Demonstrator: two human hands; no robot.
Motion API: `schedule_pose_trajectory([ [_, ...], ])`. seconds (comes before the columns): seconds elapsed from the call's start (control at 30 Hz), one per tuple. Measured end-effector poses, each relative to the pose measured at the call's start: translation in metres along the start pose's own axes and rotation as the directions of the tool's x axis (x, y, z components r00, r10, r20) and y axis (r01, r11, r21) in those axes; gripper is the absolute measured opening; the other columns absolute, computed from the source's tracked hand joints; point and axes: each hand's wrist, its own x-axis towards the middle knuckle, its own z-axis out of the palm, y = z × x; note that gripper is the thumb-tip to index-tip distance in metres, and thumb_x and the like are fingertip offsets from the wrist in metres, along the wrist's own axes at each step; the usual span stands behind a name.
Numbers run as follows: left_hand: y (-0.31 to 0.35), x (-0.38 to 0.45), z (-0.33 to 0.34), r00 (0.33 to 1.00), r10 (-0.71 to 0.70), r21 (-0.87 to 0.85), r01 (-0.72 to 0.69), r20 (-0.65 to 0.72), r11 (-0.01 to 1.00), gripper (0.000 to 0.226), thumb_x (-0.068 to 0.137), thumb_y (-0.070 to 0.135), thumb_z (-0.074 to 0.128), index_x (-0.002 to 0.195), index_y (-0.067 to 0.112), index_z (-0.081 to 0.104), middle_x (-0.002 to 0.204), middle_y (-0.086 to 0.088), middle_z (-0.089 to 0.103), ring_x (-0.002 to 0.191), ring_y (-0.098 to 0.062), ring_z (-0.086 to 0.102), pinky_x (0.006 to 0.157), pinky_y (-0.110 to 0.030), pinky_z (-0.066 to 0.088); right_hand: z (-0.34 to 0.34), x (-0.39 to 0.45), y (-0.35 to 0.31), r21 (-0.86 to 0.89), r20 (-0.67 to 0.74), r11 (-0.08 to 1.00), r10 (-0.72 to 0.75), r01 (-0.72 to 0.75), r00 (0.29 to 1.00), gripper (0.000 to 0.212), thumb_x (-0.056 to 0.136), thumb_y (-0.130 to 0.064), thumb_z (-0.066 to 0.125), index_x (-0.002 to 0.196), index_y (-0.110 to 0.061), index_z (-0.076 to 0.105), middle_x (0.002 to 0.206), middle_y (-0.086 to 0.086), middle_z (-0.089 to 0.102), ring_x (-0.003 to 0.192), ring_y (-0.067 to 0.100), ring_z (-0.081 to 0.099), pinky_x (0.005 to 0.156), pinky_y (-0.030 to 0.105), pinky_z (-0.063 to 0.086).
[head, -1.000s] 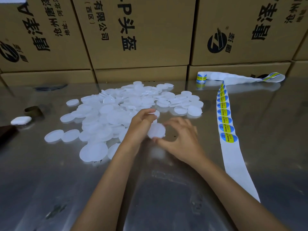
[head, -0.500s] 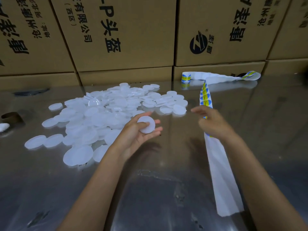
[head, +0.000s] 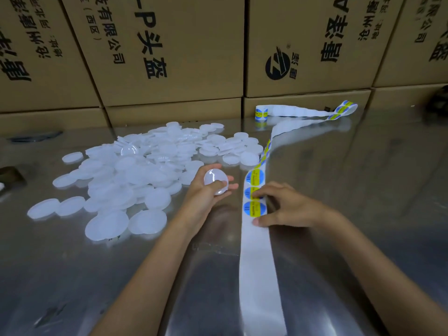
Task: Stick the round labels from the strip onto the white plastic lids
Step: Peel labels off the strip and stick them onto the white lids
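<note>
A heap of round white plastic lids (head: 135,170) lies on the shiny metal table (head: 363,214), left of centre. My left hand (head: 206,195) holds one white lid (head: 214,181) in its palm, thumb laid across it. A long white backing strip (head: 257,275) runs from near me to the back, carrying round blue and yellow labels (head: 254,178). My right hand (head: 288,207) rests on the strip, forefinger on the second label and thumb on the paper below the nearest label (head: 253,209).
Stacked brown cardboard boxes (head: 169,57) with black print wall off the back of the table. The strip curls into a loop (head: 339,111) at the back right. A dark object (head: 9,173) sits at the left edge.
My right hand has come down from above the strip onto the labels nearest me. The left hand has kept its lid and turned it a little in the palm.
</note>
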Motion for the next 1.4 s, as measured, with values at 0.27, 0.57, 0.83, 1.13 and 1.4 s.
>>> schedule_pose_trajectory([
  [0.27, -0.009, -0.002, 0.002, 0.981, 0.071, 0.470, -0.148, 0.178, 0.870, 0.041, 0.092, -0.009, 0.056, 0.119, 0.022, 0.054, 0.107, 0.003, 0.068, 0.089, 0.003, 0.070, 0.073, -0.008, 0.049, 0.016, 0.003, -0.016, 0.075, -0.064, 0.991, -0.107, 0.112, 0.992, 0.023, 0.082, -0.042, 0.075, 0.103, -0.040, 0.066, 0.117, -0.019, 0.053, 0.121, 0.005, 0.039, 0.113, 0.035, 0.028],
  [0.57, -0.016, 0.005, -0.003, 0.973, 0.079, 0.561, -0.191, 0.218, 0.806, 0.043, 0.093, -0.007, 0.052, 0.112, 0.032, 0.052, 0.100, -0.001, 0.071, 0.089, 0.003, 0.068, 0.077, -0.009, 0.048, 0.024, 0.006, -0.012, 0.089, -0.177, 0.988, -0.111, 0.128, 0.978, 0.032, 0.083, -0.030, 0.077, 0.113, -0.035, 0.068, 0.115, -0.020, 0.059, 0.114, 0.007, 0.043, 0.110, 0.041, 0.028],
  [0.83, -0.011, 0.008, -0.010, 0.980, 0.074, 0.545, -0.164, 0.184, 0.822, 0.040, 0.093, -0.011, 0.050, 0.123, 0.015, 0.052, 0.098, 0.000, 0.069, 0.081, 0.011, 0.066, 0.072, -0.005, 0.047, 0.033, 0.010, -0.014, 0.105, -0.305, 0.979, -0.135, 0.174, 0.943, 0.024, 0.080, -0.026, 0.080, 0.099, -0.037, 0.070, 0.092, -0.024, 0.060, 0.094, 0.002, 0.045, 0.100, 0.045, 0.038],
  [1.13, -0.012, 0.012, -0.014, 0.974, 0.074, 0.533, -0.180, 0.214, 0.827, 0.049, 0.085, -0.011, 0.066, 0.125, 0.013, 0.051, 0.094, 0.011, 0.067, 0.080, 0.012, 0.065, 0.068, -0.008, 0.049, 0.030, 0.008, -0.014, 0.170, -0.247, 0.975, -0.101, 0.146, 0.964, 0.035, 0.077, -0.031, 0.081, 0.102, -0.043, 0.059, 0.107, -0.023, 0.064, 0.107, 0.001, 0.048, 0.105, 0.038, 0.035],
  [1.4, -0.015, 0.016, -0.017, 0.961, 0.061, 0.571, -0.211, 0.270, 0.793, 0.055, 0.085, -0.013, 0.065, 0.124, 0.020, 0.046, 0.106, -0.004, 0.067, 0.092, 0.003, 0.067, 0.076, -0.017, 0.055, 0.029, 0.011, -0.011, 0.090, -0.220, 0.985, -0.123, 0.146, 0.968, 0.022, 0.082, -0.030, 0.078, 0.103, -0.032, 0.072, 0.116, -0.018, 0.063, 0.113, 0.009, 0.049, 0.107, 0.043, 0.031],
])
